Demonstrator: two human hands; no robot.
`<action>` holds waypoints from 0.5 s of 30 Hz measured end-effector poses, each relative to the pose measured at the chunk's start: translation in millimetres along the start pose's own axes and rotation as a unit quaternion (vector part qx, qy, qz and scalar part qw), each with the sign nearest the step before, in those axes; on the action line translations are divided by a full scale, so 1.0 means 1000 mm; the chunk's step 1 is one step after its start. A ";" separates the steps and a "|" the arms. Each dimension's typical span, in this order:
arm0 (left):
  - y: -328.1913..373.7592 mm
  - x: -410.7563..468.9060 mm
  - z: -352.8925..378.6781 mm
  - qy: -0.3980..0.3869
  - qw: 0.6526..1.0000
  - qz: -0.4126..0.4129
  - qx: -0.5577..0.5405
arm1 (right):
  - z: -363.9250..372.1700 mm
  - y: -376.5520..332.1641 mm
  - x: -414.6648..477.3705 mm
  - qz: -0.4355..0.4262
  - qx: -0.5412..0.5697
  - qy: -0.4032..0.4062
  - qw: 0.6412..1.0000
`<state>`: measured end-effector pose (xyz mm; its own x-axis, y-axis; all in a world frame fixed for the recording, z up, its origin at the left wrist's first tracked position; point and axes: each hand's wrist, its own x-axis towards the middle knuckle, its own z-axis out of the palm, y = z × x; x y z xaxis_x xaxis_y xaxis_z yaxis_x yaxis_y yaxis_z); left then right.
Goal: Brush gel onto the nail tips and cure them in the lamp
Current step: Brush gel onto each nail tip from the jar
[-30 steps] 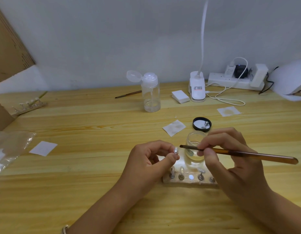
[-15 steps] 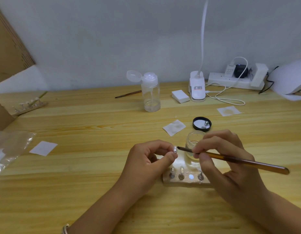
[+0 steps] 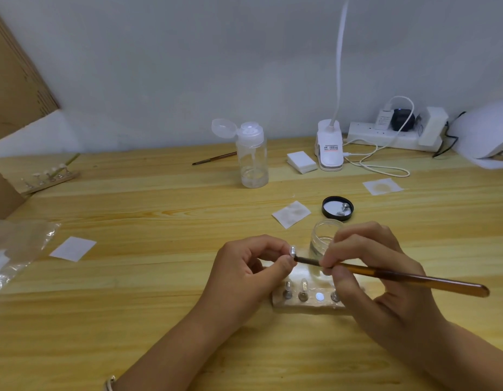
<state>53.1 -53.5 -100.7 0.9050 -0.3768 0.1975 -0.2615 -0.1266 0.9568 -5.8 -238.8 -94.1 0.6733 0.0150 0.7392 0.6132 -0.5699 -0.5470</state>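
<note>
My left hand [image 3: 246, 273] pinches a small clear nail tip [image 3: 292, 250] on its stand between thumb and forefinger. My right hand [image 3: 366, 272] grips an amber-handled brush [image 3: 400, 277], whose dark bristle end touches the nail tip. Just below my hands lies a wooden holder [image 3: 301, 301] with several more nail tips on metal stands. Behind the brush stands an open clear gel jar [image 3: 323, 235], and its black lid [image 3: 337, 208] lies farther back. The white curing lamp [image 3: 483, 136] sits at the far right edge.
A clear pump bottle [image 3: 251, 159] stands mid-table, with a second brush [image 3: 213, 158] behind it. A clip lamp [image 3: 329, 149], a power strip [image 3: 385, 134] with cables, a white pad stack [image 3: 301, 162], loose wipes [image 3: 291, 214], a plastic bag [image 3: 16, 249] and another nail-tip holder [image 3: 48, 177] lie around.
The brush tip has moved left from near the jar to the nail tip held in my left hand. My left hand has barely moved.
</note>
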 end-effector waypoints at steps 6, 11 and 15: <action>0.001 0.000 -0.001 0.002 1.000 -0.011 0.011 | -0.002 -0.002 0.001 0.016 0.014 0.029 0.999; 0.002 -0.001 0.000 -0.001 1.000 -0.011 0.012 | -0.002 -0.002 0.003 0.026 0.007 0.035 0.999; 0.003 -0.001 0.000 0.000 1.000 -0.013 0.010 | -0.001 -0.002 0.002 0.028 0.004 0.039 0.999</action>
<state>51.7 -53.7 -98.4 0.9119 -0.3723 0.1727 -0.2448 -0.1555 0.9570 -6.4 -238.5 -90.7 0.6724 -0.0804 0.7358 0.5796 -0.5611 -0.5910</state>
